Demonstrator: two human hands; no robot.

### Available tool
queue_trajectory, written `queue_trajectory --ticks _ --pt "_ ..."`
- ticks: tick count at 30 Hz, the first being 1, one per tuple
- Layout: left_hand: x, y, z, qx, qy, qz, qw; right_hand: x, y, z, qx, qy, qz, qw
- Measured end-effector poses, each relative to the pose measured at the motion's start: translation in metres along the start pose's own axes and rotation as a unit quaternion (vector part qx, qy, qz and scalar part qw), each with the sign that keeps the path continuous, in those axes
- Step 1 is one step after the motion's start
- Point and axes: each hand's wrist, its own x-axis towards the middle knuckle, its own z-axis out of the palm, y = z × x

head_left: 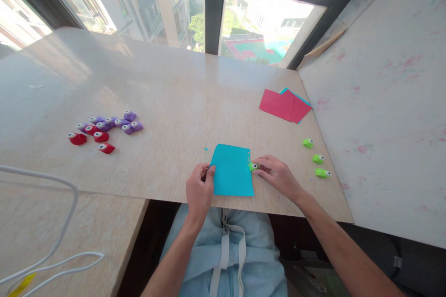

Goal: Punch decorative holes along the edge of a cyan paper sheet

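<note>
A blue sheet of paper (232, 171) lies near the front edge of the stone-look counter, with a short row of small punched holes along the upper part of its right edge. My left hand (201, 189) pinches the sheet's left edge, thumb on top. Between the thumb and fingers of my right hand (278, 175) is a small green craft punch (254, 166), set against the right edge of the paper just below the holes. A tiny blue scrap (206, 149) rests left of the sheet.
Three green punches (318, 159) stand at the right. Red and blue papers (287, 106) lie behind them. Several purple punches (121, 122) and red punches (101, 137) sit at the left. A white cable (71, 213) crosses the lower left; windows and a papered wall border the counter (167, 83).
</note>
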Motion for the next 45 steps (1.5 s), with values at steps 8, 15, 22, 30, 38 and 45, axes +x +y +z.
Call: queue_trajectory --ticks 8,15,22,30,38,45 --pt "-0.005 -0.002 0.001 -0.009 0.009 0.02 1.0 0.0 -0.006 -0.008 0.022 -0.037 0.051 0.998" --pt "-0.012 -0.002 0.002 -0.02 0.019 0.026 0.999 -0.001 -0.006 -0.009 0.05 -0.036 0.091 0.994" --pt "-0.007 0.003 0.004 -0.038 0.016 -0.006 0.999 0.004 -0.009 -0.01 0.07 -0.026 0.152 0.986" --pt "-0.007 0.002 0.005 -0.04 -0.001 -0.005 0.999 0.012 -0.012 -0.012 0.13 -0.067 0.254 0.956" --pt "-0.006 0.001 0.006 -0.03 0.009 0.003 1.0 0.019 -0.01 -0.016 0.139 -0.118 0.266 0.946" --pt "-0.005 0.005 0.005 -0.026 0.005 -0.006 1.0 0.015 -0.018 -0.013 0.117 -0.084 0.266 0.953"
